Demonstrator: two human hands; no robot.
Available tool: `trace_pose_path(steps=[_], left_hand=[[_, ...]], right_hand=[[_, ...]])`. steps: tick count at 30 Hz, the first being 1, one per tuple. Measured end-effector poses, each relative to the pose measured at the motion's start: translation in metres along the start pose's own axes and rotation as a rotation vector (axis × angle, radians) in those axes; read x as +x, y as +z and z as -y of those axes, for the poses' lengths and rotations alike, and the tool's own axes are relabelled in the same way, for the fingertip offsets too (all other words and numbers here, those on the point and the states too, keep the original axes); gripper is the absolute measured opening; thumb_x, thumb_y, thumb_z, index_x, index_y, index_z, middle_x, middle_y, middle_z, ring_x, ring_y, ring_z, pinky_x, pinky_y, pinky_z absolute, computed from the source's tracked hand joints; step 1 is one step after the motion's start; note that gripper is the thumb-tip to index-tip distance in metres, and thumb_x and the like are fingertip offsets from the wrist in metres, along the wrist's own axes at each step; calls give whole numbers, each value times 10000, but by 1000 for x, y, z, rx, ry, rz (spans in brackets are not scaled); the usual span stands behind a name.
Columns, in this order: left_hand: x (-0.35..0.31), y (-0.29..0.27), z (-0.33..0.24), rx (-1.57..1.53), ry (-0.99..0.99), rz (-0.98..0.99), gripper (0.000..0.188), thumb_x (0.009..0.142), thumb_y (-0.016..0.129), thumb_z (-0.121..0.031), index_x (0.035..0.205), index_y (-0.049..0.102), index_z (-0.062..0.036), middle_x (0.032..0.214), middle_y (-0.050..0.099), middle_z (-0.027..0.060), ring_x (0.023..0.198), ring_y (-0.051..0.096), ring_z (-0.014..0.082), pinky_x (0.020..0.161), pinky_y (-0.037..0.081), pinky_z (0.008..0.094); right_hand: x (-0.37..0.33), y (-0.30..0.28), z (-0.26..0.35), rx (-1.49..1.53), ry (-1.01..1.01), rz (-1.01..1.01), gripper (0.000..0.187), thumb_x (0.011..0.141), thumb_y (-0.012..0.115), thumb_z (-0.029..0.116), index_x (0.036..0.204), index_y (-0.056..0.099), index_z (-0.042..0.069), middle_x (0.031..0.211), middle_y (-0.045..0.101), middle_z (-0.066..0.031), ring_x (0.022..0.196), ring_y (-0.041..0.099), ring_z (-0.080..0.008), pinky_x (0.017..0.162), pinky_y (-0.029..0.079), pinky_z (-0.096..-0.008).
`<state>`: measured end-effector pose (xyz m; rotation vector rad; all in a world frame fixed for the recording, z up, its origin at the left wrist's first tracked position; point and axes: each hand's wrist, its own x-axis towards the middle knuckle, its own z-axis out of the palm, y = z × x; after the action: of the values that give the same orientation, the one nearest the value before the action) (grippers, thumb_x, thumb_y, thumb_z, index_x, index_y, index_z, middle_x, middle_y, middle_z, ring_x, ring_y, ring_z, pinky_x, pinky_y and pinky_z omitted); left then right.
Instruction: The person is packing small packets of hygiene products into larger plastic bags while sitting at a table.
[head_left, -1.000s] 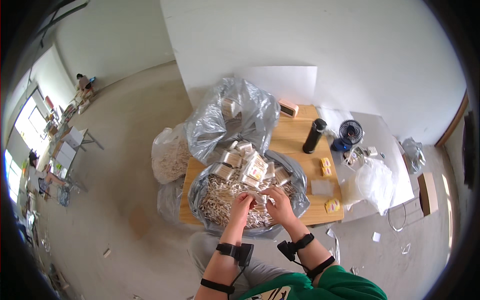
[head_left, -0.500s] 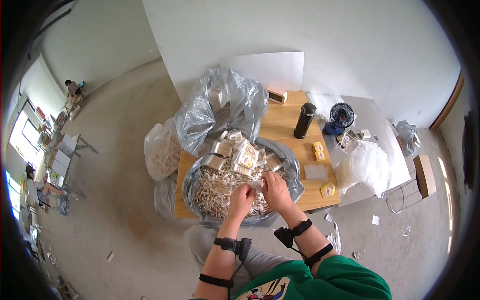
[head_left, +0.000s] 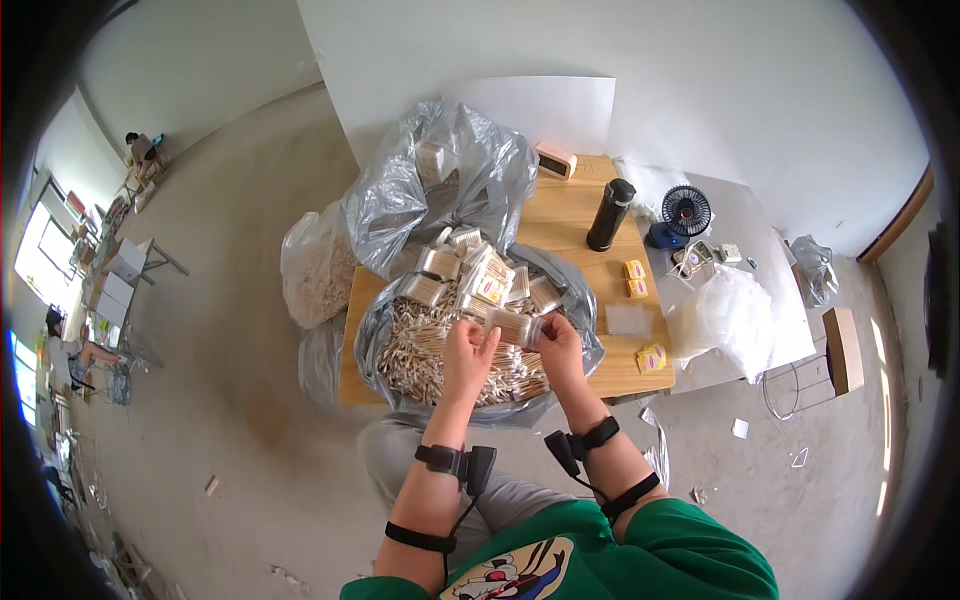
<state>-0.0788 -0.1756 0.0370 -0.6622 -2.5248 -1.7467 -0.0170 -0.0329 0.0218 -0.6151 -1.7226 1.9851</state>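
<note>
A clear packet of cotton swabs (head_left: pixel 511 327) is held between my two hands, over a grey plastic bag (head_left: pixel 374 375) heaped with loose cotton swabs (head_left: pixel 413 352). My left hand (head_left: pixel 468 357) grips the packet's left end, thumb on top. At its other end, where the clear plastic looks loose, my right hand (head_left: pixel 559 349) has its fingers closed on it. Just beyond my hands, several filled packets of swabs (head_left: pixel 436 263) lie piled on the loose ones. One carries a yellow and white label card (head_left: pixel 491 288).
Behind stands a second grey bag (head_left: pixel 390 220) with packets inside. On the wooden table (head_left: pixel 566 222) are a black bottle (head_left: pixel 611 215), yellow card stacks (head_left: pixel 635 278), clear sleeves (head_left: pixel 628 320) and a pink clock (head_left: pixel 555 160). A blue fan (head_left: pixel 685 212) and plastic bags (head_left: pixel 722 322) sit at right.
The packet between my hands now shows its swabs lying flat, stretched between both hands. My hands have moved slightly apart, and the whole view has shifted a little.
</note>
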Motion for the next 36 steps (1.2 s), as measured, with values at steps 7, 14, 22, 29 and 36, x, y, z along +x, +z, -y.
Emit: trace_pose_path(steps=[7, 14, 22, 29, 36], left_hand=[[2, 5, 4, -789, -337, 2, 332, 818, 690, -232, 952, 588, 53, 772, 597, 97, 714, 562, 203, 625, 440, 307], [8, 1, -7, 143, 75, 43, 219, 764, 724, -132, 913, 637, 2, 808, 625, 102, 716, 597, 164, 620, 453, 277], [6, 3, 3, -654, -333, 78, 219, 843, 667, -92, 1040, 623, -7, 859, 620, -2, 746, 533, 38, 666, 417, 192], [7, 8, 18, -584, -272, 14, 146, 842, 669, -97, 956, 636, -12, 829, 608, -12, 728, 514, 40, 677, 404, 182], [9, 10, -1, -651, -302, -26, 145, 863, 659, -154, 902, 631, -17, 789, 590, -22, 710, 492, 39, 659, 393, 190]], right_hand=[[3, -4, -13, 316, 77, 184, 196, 812, 530, -85, 987, 551, -1, 923, 615, -54, 808, 607, -131, 739, 506, -248], [17, 3, 10, -252, -204, 328, 217, 834, 647, 81, 1029, 608, -5, 873, 643, -7, 798, 576, -119, 730, 459, -250], [9, 17, 19, 271, 11, 308, 61, 851, 637, 67, 864, 596, 24, 820, 615, -2, 758, 547, -66, 688, 438, -224], [13, 23, 2, 359, 15, 291, 34, 859, 618, 54, 847, 589, 41, 778, 588, 20, 714, 521, -53, 664, 407, -189], [13, 28, 4, 616, 125, 140, 30, 872, 609, 53, 852, 586, 59, 764, 592, 31, 658, 512, -52, 597, 387, -185]])
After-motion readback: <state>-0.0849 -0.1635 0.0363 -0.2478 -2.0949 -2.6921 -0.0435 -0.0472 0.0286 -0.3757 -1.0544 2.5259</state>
